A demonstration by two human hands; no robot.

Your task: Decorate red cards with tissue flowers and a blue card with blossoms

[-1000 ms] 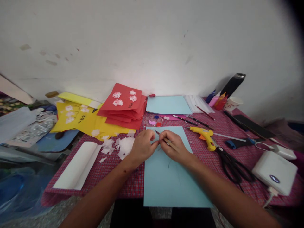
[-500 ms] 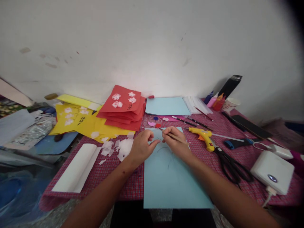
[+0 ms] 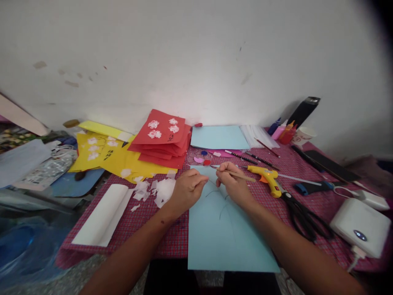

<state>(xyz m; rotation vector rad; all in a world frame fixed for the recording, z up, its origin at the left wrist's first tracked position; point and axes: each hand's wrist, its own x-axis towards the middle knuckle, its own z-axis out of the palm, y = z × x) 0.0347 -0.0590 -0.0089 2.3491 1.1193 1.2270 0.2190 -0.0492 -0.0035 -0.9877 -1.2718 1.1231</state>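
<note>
My right hand (image 3: pixel 232 183) grips a paintbrush (image 3: pixel 238 175) with a light wooden handle. The brush tip is close to the red paint (image 3: pixel 206 162) in a small palette, where pink paint (image 3: pixel 198 160) and blue paint (image 3: pixel 204 153) also sit. Over the left edge of the light blue paper (image 3: pixel 221 241), my left hand (image 3: pixel 189 190) is closed, thumb and fingers pressed together. Whether anything is pinched there, I cannot make out. Thin dark curved lines mark the paper between and below my hands.
Torn white paper (image 3: pixel 163 189) and a folded white sheet (image 3: pixel 101 215) lie left. Red cards (image 3: pixel 159 139) and yellow sheets (image 3: pixel 118 162) are behind. A yellow glue gun (image 3: pixel 267 177), black-handled scissors (image 3: pixel 303 217) and a white box (image 3: pixel 362 225) lie right.
My left thumb, which stood apart from the fingers, has come together with them. The paintbrush has tilted flatter in my right hand. The whole view has shifted slightly.
</note>
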